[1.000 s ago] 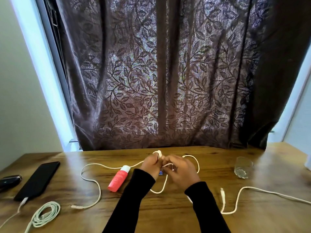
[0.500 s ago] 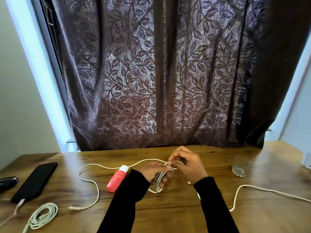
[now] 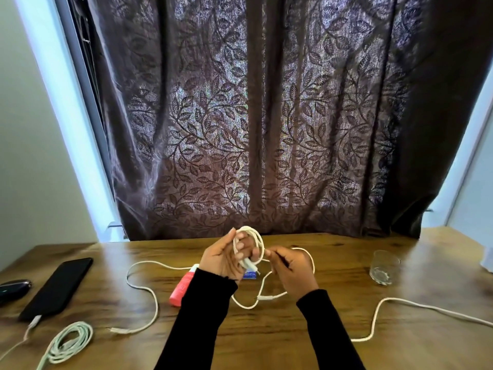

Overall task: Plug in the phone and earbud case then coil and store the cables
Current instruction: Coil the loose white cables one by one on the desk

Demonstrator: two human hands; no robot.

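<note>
Right now the step in hand looks like coiling a white cable [image 3: 249, 245]. The left hand [image 3: 226, 259] is raised above the table [image 3: 333, 263] with its fingers curled round a few loops, gripping the bundle, while the right hand [image 3: 292, 271] just beside it pinches the free run of the same cable between thumb and fingertips. The loose tail [image 3: 262, 296] droops to the wood under the hands and ends in a small plug.

To do this well, I would feed each new turn to match the loops already held, so the coil stays even — and let the cable roll a little in the right fingers so no twist builds up. The tail looks short, so only a turn or two seems left; the plug end should be tucked in so the coil does not spring open.

The phone [image 3: 57, 287] lies far left with a plug in its near end, its cable running to a pale coil [image 3: 72, 343] at the near edge. A dark case [image 3: 13, 288] sits just beside the phone; whether it is plugged in I cannot tell. Two more white cables lie uncoiled — one [image 3: 149, 295] left of the hands, another [image 3: 378, 313] to the right.
</note>
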